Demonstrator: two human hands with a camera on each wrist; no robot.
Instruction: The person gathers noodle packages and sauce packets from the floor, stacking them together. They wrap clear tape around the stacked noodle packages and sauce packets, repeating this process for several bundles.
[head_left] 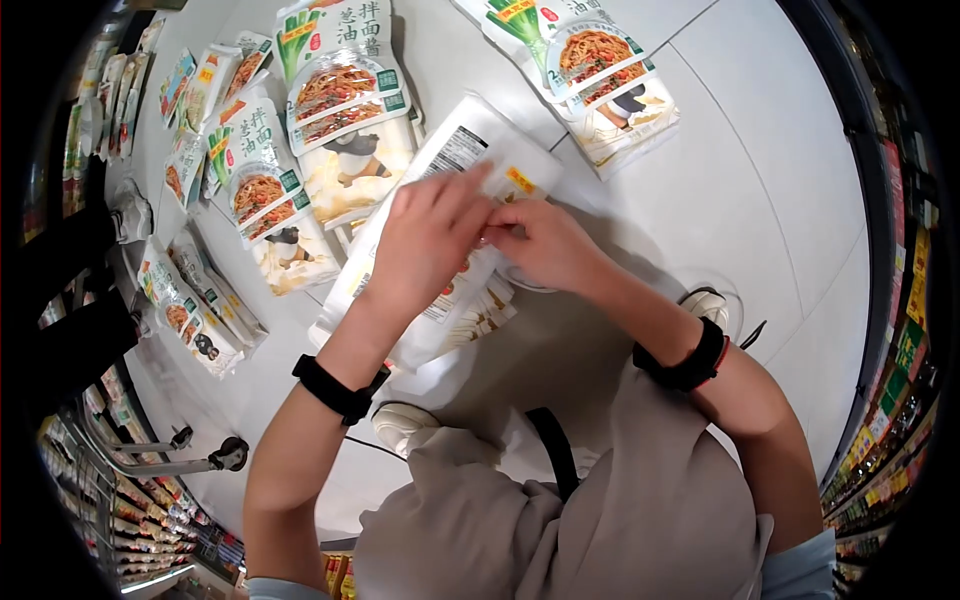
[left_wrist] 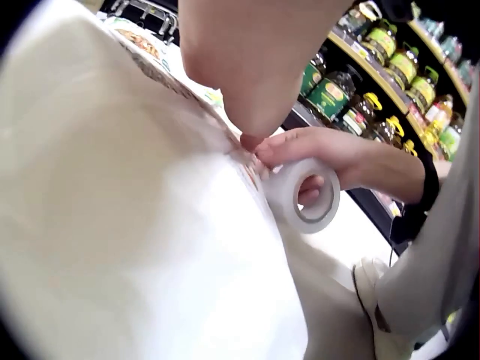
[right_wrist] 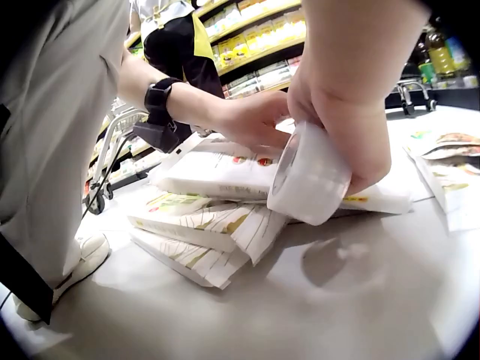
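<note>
A white noodle packet [head_left: 445, 155] with printed labels lies face up on a stack of similar packets [right_wrist: 187, 221] on the floor. My left hand [head_left: 430, 235] rests over its middle, fingers stretched out and a little blurred. Close against those fingertips, my right hand [head_left: 545, 240] has thumb and index finger together at the packet's edge. A roll of clear tape [right_wrist: 311, 176] hangs from the right hand, whose fingers pass through its core in the left wrist view. The tape's loose end is hidden between the hands.
Sauce-and-noodle packs [head_left: 350, 110] stand or lie on the tiles ahead and left, with another pack [head_left: 600, 80] at the upper right. A cart wheel [head_left: 230, 453] is at left. Shelves of oil bottles [left_wrist: 360, 97] line one side; a person's dark trousers [right_wrist: 180, 49] show behind.
</note>
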